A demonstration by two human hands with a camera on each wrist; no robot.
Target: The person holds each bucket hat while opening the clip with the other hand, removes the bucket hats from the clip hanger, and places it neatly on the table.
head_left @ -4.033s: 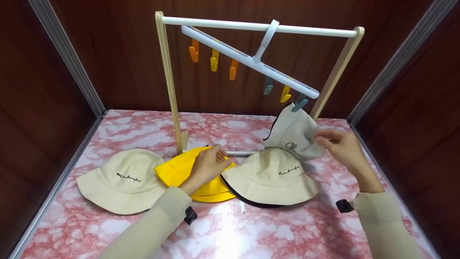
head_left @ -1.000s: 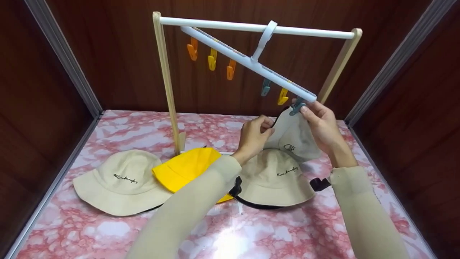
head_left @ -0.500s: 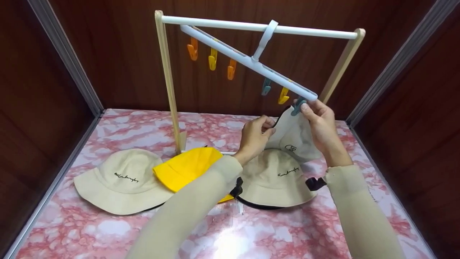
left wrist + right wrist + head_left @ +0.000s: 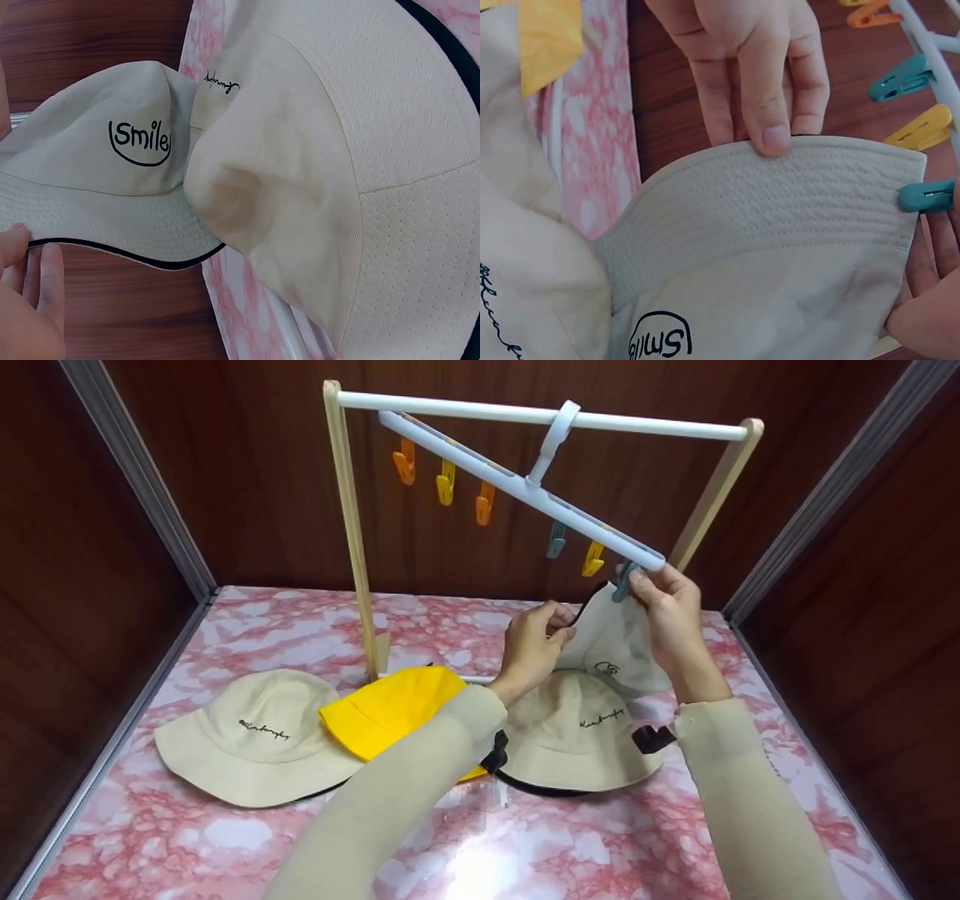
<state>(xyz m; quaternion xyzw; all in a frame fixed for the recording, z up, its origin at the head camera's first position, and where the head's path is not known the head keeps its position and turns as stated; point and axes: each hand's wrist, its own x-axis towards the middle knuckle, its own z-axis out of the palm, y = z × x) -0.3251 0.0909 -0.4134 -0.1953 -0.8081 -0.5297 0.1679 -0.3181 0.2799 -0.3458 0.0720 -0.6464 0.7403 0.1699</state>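
Note:
A pale bucket hat (image 4: pixel 592 641) with black edging and a "Smile" print hangs by its brim edge from the teal clothespin (image 4: pixel 928 196) at the low right end of the white hanger (image 4: pixel 480 465). My left hand (image 4: pixel 531 646) pinches the brim between thumb and fingers, left of that clip. My right hand (image 4: pixel 675 622) grips the teal clothespin between thumb and fingers, just under the hanger's tip. In the right wrist view the clip's tip overlaps the brim corner. Below the hanging hat, a beige bucket hat (image 4: pixel 577 735) with black script lies on the table.
A wooden-legged rack with a white rail (image 4: pixel 465 411) carries the tilted hanger. More clothespins in orange (image 4: pixel 406 463), yellow (image 4: pixel 445 484) and teal hang along it. A yellow hat (image 4: pixel 397 709) and another beige hat (image 4: pixel 262 735) lie left on the marbled table (image 4: pixel 187 847).
Over four seconds, my left hand has moved from the yellow hat to the hanging hat's brim. My right hand has gone from the hat's side up to the teal clothespin. The last second shows little motion.

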